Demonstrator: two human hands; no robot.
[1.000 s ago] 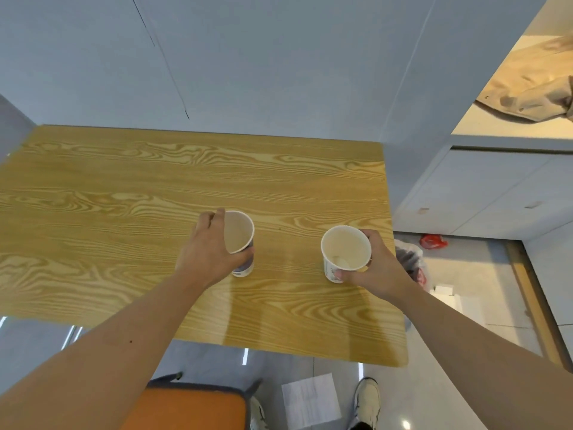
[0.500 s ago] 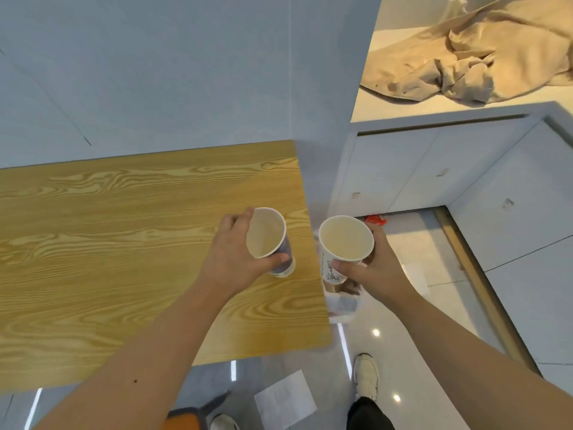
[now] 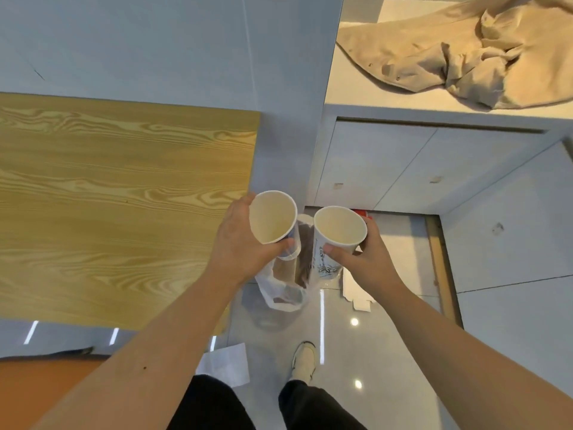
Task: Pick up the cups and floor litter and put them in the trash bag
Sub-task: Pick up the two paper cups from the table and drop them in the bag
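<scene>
My left hand (image 3: 238,246) grips a white paper cup (image 3: 273,217), held tilted past the right edge of the wooden table (image 3: 124,197). A second paper cup (image 3: 338,226) with a printed drawing on its side sits in my right hand (image 3: 359,259). Both cups look empty and hang side by side in the air above a translucent white trash bag (image 3: 279,290) that stands open on the floor. A white sheet of paper (image 3: 231,363) lies on the tiles near my feet. A white cardboard scrap (image 3: 356,293) lies right of the bag, and a red piece of litter (image 3: 361,212) shows behind the right cup.
White cabinets (image 3: 403,169) close off the far side and the right. A beige garment (image 3: 465,48) lies on the counter above them. An orange chair seat (image 3: 46,386) is at the lower left. My shoe (image 3: 305,360) stands on the glossy grey tile floor.
Both hands lifted the cups off the table and carried them right, past the table's edge, over the trash bag. My view swung right with them.
</scene>
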